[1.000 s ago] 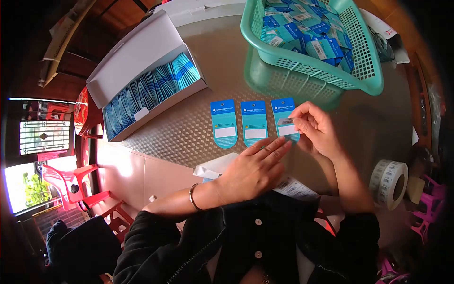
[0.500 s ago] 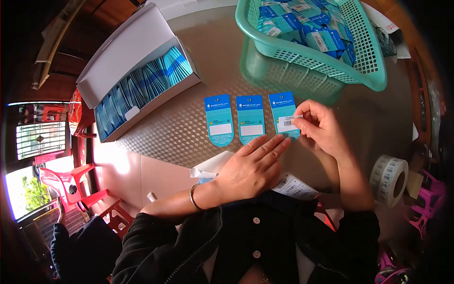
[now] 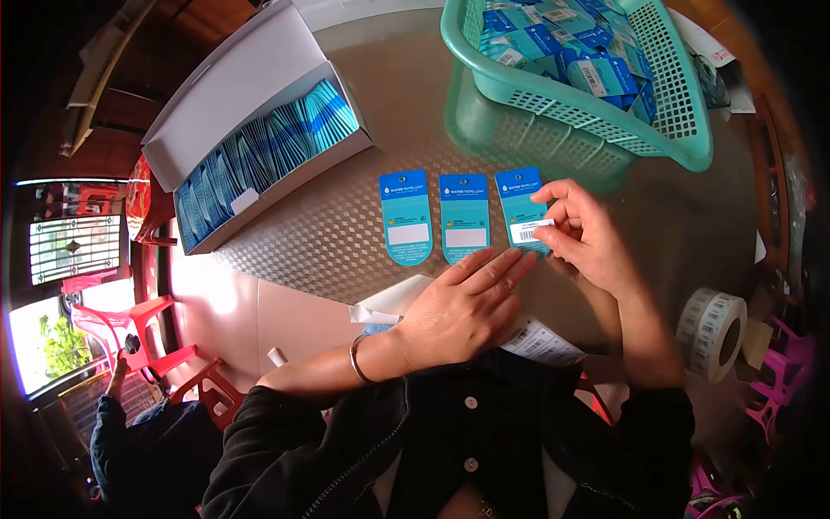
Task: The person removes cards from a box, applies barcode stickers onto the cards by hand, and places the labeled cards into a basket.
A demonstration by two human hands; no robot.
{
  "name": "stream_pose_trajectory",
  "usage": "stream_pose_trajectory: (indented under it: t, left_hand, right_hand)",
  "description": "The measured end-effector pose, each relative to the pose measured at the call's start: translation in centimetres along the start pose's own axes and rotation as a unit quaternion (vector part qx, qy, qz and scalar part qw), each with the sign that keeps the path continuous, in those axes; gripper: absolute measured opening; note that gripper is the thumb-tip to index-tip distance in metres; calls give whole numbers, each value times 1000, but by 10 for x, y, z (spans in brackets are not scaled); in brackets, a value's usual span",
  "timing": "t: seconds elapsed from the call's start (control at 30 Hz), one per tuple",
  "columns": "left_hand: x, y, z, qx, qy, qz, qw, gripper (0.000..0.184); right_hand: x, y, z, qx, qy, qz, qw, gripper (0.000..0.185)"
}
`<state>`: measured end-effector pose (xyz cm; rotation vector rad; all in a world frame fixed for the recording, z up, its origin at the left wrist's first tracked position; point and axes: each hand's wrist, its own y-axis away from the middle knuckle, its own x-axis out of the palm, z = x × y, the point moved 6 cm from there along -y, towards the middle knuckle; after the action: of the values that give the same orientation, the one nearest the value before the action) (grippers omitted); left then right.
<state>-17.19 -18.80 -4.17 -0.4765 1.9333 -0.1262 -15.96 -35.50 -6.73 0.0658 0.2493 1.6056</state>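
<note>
1. White box [image 3: 251, 91], lid raised, on the counter [image 3: 393, 95] – packed with blue cards.
2. Left card [image 3: 405, 216], then middle card [image 3: 464, 212]: side by side on the counter, each with a blank white panel.
3. Left hand [image 3: 467, 307]: open, palm down, fingers extended to the lower end of the right card [image 3: 517, 192].
4. Barcode label [image 3: 526, 232] lies across the right card.
5. Right hand [image 3: 588, 235]: thumb on the label's right edge, index finger raised clear – not pinching.
6. Green basket [image 3: 562, 108]: behind, holding labelled cards.
7. Label roll [image 3: 711, 324]: far right.
</note>
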Motion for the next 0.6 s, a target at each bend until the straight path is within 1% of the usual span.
stream_pose_trajectory:
  t: [0.07, 0.17, 0.2, 0.4, 0.5, 0.6]
  left_hand:
    - [0, 0, 0, -2, 1, -1, 1000, 19]
    - [0, 0, -2, 5, -17, 15, 1000, 20]
    - [0, 0, -1, 8, -27, 23, 999, 23]
    - [-1, 1, 0, 4, -13, 24, 1000, 22]
    - [-1, 1, 0, 2, -10, 20, 1000, 23]
    - [0, 1, 0, 0, -5, -17, 1000, 20]
  right_hand:
    - [-1, -1, -3, 15, -6, 0, 1000, 30]
    - [1, -2, 2, -21, 14, -2, 1000, 30]
    - [1, -3, 2, -18, 15, -1, 1000, 30]
    - [1, -2, 1, 1, 9, 1, 1000, 30]
    - [1, -3, 0, -1, 9, 3, 1000, 29]
    - [2, -3, -1, -8, 12, 2, 1000, 29]
